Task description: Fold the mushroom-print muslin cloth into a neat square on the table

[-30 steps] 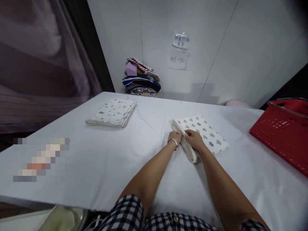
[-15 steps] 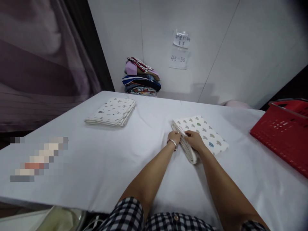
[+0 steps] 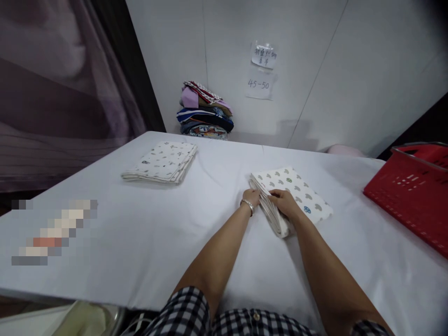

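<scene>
"Folded cloth (image 3: 301, 189): location?"
"Against left hand (image 3: 252, 197), beneath right hand (image 3: 284, 202), spreading rightward; layered edge (image 3: 271, 214) slanting from beyond left to nearer than right."
"Grip?"
"Right, pinching layered edge; left, touching same, closure hidden."

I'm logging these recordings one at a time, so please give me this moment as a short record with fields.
Left hand: at the near cloth's layered edge; bracelet on wrist
Left hand point: left hand
Right hand: right hand on the same cloth, fingers at that edge
Near cloth: near cloth, folded, white, mostly grey motifs
Far cloth: far cloth, folded, untouched
Surface: white-covered table
Right side: red basket
Behind table: fabric pile
Wall: paper reading 45-50
</scene>
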`<state>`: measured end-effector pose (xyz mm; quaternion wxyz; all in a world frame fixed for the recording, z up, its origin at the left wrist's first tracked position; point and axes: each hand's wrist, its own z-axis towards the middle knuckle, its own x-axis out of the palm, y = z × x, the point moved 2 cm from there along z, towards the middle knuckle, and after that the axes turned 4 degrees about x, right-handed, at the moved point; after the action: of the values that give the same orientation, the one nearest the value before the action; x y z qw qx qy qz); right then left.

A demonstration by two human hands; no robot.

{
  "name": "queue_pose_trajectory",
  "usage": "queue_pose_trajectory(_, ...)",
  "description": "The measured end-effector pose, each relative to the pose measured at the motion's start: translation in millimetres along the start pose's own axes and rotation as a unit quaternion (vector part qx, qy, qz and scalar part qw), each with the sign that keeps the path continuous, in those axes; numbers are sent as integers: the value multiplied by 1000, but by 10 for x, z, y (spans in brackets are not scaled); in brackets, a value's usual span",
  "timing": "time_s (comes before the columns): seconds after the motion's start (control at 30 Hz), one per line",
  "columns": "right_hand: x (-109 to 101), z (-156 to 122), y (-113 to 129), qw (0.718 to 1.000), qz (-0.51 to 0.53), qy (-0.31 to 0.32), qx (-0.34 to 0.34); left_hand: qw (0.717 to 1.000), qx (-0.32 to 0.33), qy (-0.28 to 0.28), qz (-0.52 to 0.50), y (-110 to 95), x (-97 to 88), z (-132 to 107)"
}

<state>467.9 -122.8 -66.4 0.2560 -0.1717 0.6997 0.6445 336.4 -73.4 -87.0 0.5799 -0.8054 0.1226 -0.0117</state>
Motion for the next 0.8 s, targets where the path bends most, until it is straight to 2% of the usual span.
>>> queue_pose_trajectory(0.23,8,16,-22,1000,-2,-6,-8,996,-4,64,-54,-43,-40,-98)
queue_pose_trajectory(0.6,-3,-3,35,998,-56,-2,-27,997,16,71,-31,27,-4,-28)
queue_pose_trajectory(0.8,-9,5,8,999,-43,-17,-29,995,25,92,-34,13,-43,-49)
